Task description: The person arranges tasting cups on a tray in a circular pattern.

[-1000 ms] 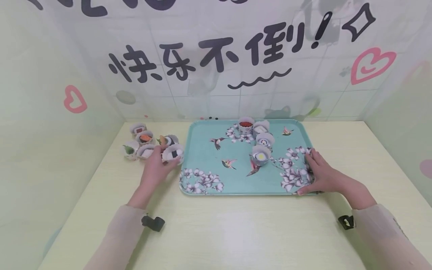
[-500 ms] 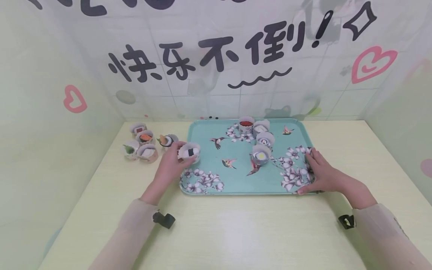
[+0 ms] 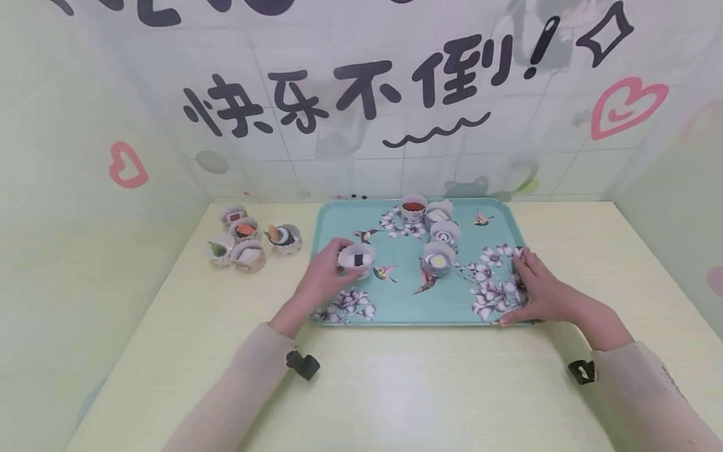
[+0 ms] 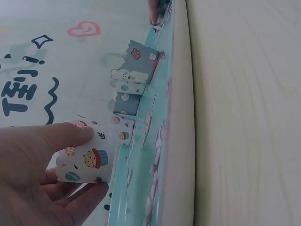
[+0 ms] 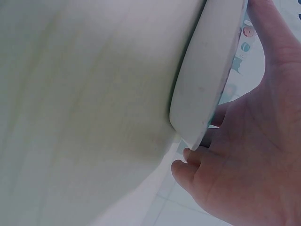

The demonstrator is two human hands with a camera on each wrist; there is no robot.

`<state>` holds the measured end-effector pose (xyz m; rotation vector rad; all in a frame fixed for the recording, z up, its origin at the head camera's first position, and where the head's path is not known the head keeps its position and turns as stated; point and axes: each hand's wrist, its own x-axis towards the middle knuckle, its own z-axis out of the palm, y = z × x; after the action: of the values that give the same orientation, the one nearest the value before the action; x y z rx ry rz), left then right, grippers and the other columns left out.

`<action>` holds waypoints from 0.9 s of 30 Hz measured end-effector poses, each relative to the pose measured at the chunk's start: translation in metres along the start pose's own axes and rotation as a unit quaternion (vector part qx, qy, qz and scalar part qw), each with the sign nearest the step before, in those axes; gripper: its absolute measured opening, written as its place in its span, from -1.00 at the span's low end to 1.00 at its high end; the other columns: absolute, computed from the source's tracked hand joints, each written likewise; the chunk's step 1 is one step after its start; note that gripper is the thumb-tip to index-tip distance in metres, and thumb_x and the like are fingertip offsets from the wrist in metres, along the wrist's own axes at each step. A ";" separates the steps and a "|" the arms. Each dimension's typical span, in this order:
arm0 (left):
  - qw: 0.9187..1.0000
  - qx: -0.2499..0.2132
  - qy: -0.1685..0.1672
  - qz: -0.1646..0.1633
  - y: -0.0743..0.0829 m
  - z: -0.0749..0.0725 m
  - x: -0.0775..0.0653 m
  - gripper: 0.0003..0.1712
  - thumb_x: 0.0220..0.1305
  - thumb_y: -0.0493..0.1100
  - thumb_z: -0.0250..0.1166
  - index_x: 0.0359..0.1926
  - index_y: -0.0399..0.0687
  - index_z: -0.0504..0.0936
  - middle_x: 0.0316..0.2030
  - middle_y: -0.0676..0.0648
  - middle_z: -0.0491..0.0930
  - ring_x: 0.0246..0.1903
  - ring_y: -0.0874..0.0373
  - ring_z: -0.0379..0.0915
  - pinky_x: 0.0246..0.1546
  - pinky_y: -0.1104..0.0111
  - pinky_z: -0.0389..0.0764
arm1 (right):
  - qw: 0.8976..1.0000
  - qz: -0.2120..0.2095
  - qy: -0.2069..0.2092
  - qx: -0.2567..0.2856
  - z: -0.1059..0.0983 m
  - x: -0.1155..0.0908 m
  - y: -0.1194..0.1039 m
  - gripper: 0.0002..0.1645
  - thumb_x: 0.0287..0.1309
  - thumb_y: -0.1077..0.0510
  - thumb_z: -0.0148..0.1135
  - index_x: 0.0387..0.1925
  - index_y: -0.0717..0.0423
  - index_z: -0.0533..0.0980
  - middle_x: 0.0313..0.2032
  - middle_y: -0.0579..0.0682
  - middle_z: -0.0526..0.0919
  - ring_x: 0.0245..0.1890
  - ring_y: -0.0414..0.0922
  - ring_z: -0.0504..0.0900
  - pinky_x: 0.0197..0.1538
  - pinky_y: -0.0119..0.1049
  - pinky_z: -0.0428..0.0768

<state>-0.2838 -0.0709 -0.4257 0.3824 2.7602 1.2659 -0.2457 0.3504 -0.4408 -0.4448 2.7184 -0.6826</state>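
Observation:
My left hand holds a paper baking cup by its side, thumb on one side and fingers on the other. Inside is a white sushi piece with a black band. In the head view the cup overlaps the left part of a light-blue floral tray; the left wrist view shows cupcake prints on its wall. My right hand grips the tray's front right corner, thumb at the front edge and fingers along the right edge. The right wrist view has that hand around the tray's pale outer wall.
On the tray stand several filled cups, including one with red filling and one with a yellow-centred piece. Left of it, on the table, are more cups, among them one with a green leaf and a sushi-roll cup.
My left hand has carried the banded-sushi cup rightward, from beside the other cups on the table to over the tray's left part. My right hand stays at the tray corner.

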 end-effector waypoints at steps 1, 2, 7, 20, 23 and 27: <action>1.000 -0.001 -0.005 0.002 0.002 0.003 0.001 -0.33 0.23 -0.09 0.43 0.28 -0.16 0.36 0.17 -0.17 0.54 0.12 -0.05 0.53 0.12 0.13 0.65 | 1.000 0.000 0.000 -0.001 0.000 0.000 0.000 0.67 -0.22 -0.26 0.60 0.46 0.56 -0.30 0.45 0.58 -0.49 0.49 0.46 -0.47 0.42 0.46 -0.08; 1.000 -0.001 -0.009 0.005 0.004 0.005 0.002 -0.32 0.23 -0.09 0.43 0.28 -0.16 0.36 0.18 -0.17 0.54 0.12 -0.05 0.53 0.12 0.13 0.65 | 1.000 -0.001 0.000 -0.002 0.000 0.000 0.000 0.67 -0.22 -0.26 0.60 0.46 0.56 -0.30 0.45 0.58 -0.49 0.49 0.46 -0.47 0.42 0.46 -0.08; 0.999 0.010 -0.034 0.017 0.014 0.018 0.006 -0.31 0.24 -0.12 0.43 0.30 -0.15 0.35 0.23 -0.18 0.52 0.16 -0.06 0.51 0.15 0.10 0.62 | 1.000 -0.002 0.001 -0.001 0.000 0.000 0.000 0.68 -0.23 -0.25 0.61 0.46 0.56 -0.30 0.45 0.59 -0.49 0.49 0.46 -0.47 0.43 0.46 -0.09; 0.994 0.035 -0.080 0.060 0.033 0.042 0.016 -0.38 0.23 -0.11 0.44 0.23 -0.14 0.39 0.15 -0.17 0.57 0.10 -0.01 0.53 0.13 0.13 0.59 | 1.000 -0.002 0.000 -0.001 0.001 0.001 0.001 0.69 -0.23 -0.26 0.60 0.46 0.56 -0.31 0.45 0.58 -0.51 0.48 0.46 -0.49 0.43 0.45 -0.10; 0.993 0.032 -0.093 0.063 0.036 0.047 0.017 -0.38 0.22 -0.11 0.44 0.23 -0.13 0.40 0.14 -0.15 0.57 0.11 0.01 0.51 0.17 0.14 0.57 | 1.000 -0.002 -0.001 -0.002 0.000 0.001 0.001 0.69 -0.23 -0.26 0.60 0.47 0.55 -0.31 0.45 0.58 -0.51 0.48 0.46 -0.48 0.43 0.45 -0.09; 0.991 0.040 -0.111 0.068 0.037 0.053 0.021 -0.38 0.23 -0.10 0.43 0.24 -0.10 0.40 0.16 -0.12 0.56 0.14 0.04 0.50 0.20 0.17 0.55 | 1.000 -0.001 -0.002 -0.002 0.000 0.001 0.001 0.68 -0.22 -0.26 0.60 0.47 0.55 -0.32 0.45 0.58 -0.51 0.49 0.45 -0.49 0.43 0.45 -0.09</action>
<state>-0.2872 -0.0031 -0.4320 0.6841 2.6385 1.0659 -0.2467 0.3511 -0.4418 -0.4497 2.7159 -0.6760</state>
